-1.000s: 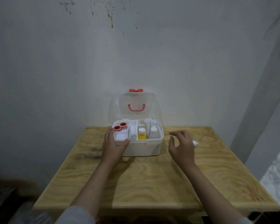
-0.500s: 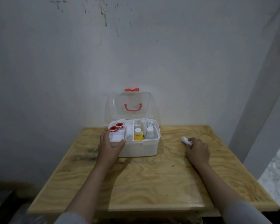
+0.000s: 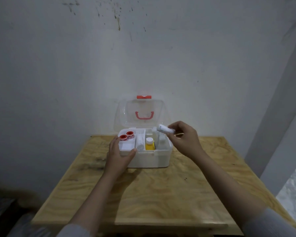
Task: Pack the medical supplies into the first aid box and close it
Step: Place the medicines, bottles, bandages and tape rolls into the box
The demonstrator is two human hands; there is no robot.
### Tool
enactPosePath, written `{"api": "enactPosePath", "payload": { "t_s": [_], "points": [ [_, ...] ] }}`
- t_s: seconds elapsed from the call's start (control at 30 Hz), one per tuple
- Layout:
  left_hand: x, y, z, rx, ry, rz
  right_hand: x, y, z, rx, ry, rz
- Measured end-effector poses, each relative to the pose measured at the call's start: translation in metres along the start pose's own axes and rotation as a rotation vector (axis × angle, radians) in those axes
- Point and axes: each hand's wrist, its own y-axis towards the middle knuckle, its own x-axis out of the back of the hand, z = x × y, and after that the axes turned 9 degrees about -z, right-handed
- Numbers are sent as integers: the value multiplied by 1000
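A white first aid box [image 3: 154, 159] stands open at the back of the wooden table, its clear lid [image 3: 143, 115] with a red handle raised against the wall. Inside I see two red-capped tape rolls [image 3: 126, 135], a white bandage roll [image 3: 140, 142], a yellow bottle [image 3: 149, 144] and white containers at the right. My left hand [image 3: 119, 155] grips the box's front left corner. My right hand [image 3: 184, 140] holds a small white roll [image 3: 164, 129] above the box's right compartment.
The wooden table [image 3: 161, 194] stands against a stained white wall. A wall corner and a pale floor lie to the right. Dark clutter sits low on the left beside the table.
My right hand closed on the white roll lying on the table to the right, lifted it and carried it left over the box. My left hand stayed on the box.
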Motion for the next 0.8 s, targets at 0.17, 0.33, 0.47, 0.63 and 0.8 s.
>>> {"api": "enactPosePath", "payload": {
  "t_s": [0.17, 0.33, 0.47, 0.63, 0.8],
  "points": [
    [10, 3, -13, -1, -36, 26, -52, 23, 46, 122, -183, 349],
    [19, 0, -8, -5, -34, 29, -97, 31, 58, 191, -373, 548],
    [25, 0, -5, 42, -114, 59, -114, 29, 53, 206, -454, 635],
    [28, -2, -7, 21, -142, 59, -108, 26, 52, 194, -368, 658],
    [27, -3, -7, 36, -126, 49, -78, 41, 51, 170, -322, 656]
  ]
}}
